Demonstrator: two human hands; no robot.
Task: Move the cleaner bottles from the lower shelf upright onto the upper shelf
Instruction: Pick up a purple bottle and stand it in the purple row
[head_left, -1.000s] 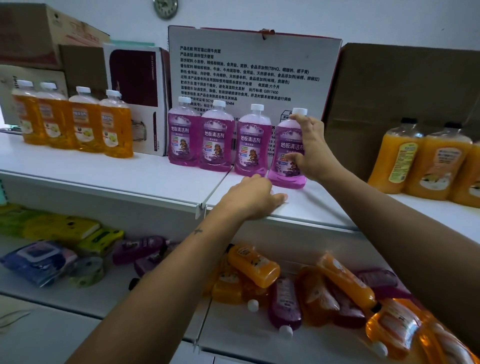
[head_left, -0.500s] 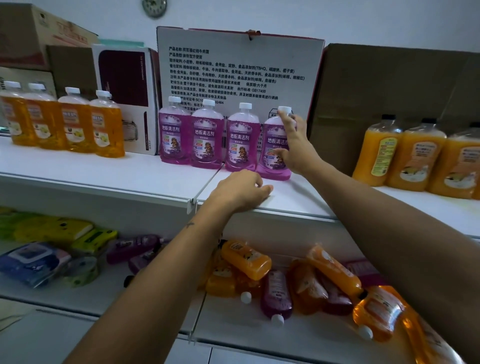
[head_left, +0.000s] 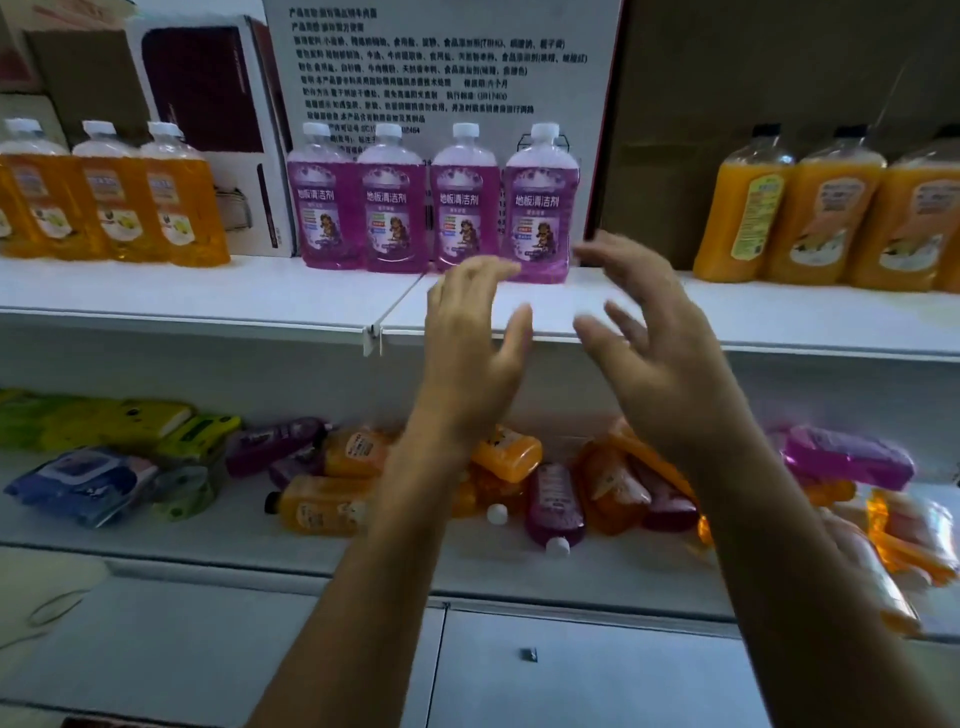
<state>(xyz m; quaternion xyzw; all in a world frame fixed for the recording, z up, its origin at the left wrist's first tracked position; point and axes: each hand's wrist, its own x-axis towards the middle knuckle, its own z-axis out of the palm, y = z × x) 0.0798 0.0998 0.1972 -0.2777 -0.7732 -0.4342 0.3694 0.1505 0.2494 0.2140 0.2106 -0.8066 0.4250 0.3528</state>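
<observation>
The fingers (head_left: 488, 270) of the left hand (head_left: 467, 358) and of the right hand (head_left: 660, 364) are being held loose and spread, grasping nothing; the fourth purple bottle (head_left: 540, 208), gripped half a second earlier, is now being left standing upright on the upper shelf (head_left: 208, 291) beside three others. Both hands are being drawn back. More cleaner bottles (head_left: 553, 504) are lying on the lower shelf (head_left: 218, 535), so another pick is judged due.

Four cleaner bottles (head_left: 434, 200) upright in a row on the upper shelf (head_left: 208, 291), printed box (head_left: 447, 62) behind them, more bottles left (head_left: 109, 202) and right (head_left: 831, 213), toppled bottles (head_left: 550, 499) heaped on the lower shelf (head_left: 208, 545), wipe packs (head_left: 78, 486) at its left.
</observation>
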